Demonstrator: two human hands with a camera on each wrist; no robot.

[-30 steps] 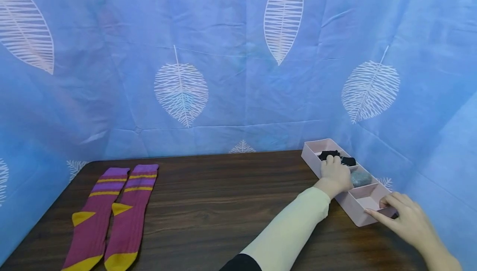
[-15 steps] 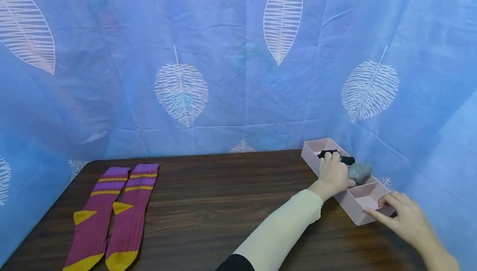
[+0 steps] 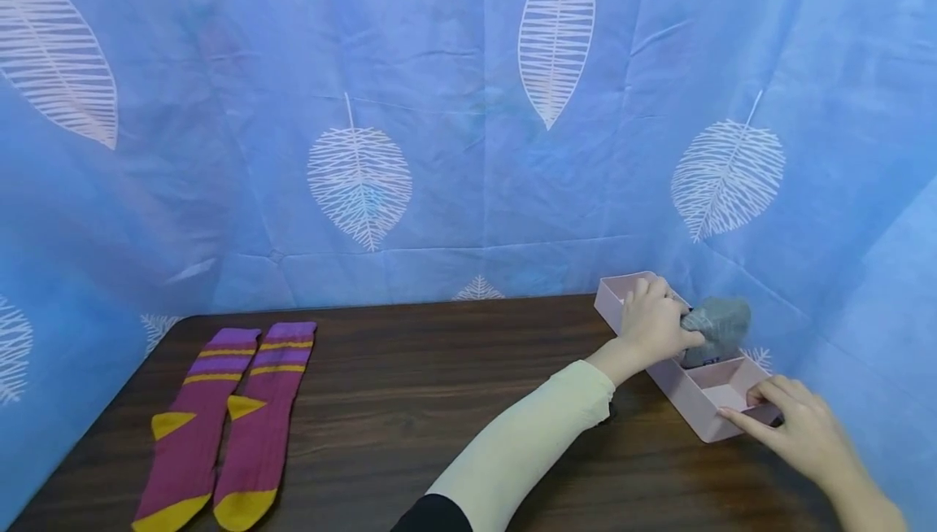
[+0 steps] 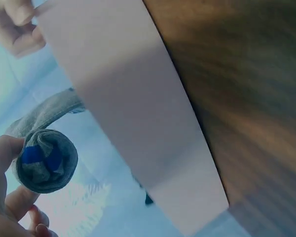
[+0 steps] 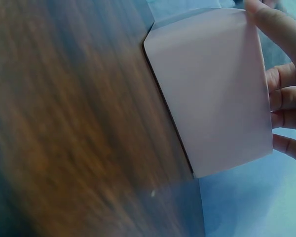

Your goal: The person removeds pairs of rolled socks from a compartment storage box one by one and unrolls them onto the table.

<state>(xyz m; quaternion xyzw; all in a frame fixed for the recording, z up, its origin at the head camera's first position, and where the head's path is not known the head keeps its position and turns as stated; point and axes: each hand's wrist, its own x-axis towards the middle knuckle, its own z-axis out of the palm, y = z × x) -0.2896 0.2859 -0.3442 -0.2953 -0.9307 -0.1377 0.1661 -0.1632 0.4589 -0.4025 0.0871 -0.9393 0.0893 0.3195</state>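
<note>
A rolled grey sock [image 3: 721, 324] with blue patches inside its roll is lifted at the rim of a pale pink divided box [image 3: 688, 406]. My left hand [image 3: 651, 324] holds it between thumb and fingers; in the left wrist view the roll [image 4: 47, 160] has a loose grey length trailing toward the box [image 4: 123, 98]. My right hand [image 3: 798, 430] grips the box's near end, the thumb on the outer wall and the other fingers over the rim, as the right wrist view of the box [image 5: 212, 94] confirms. The left hand mostly hides the far compartments.
Two maroon socks [image 3: 252, 442] with yellow toes and heels and purple striped cuffs lie flat side by side at the left of the dark wooden table [image 3: 454, 369]. A blue leaf-patterned cloth [image 3: 468, 174] hangs behind and along the sides.
My left hand has taken hold of the rolled grey sock and raised it from its compartment. The black rolls beyond are now covered by that hand. My right hand has stayed on the box.
</note>
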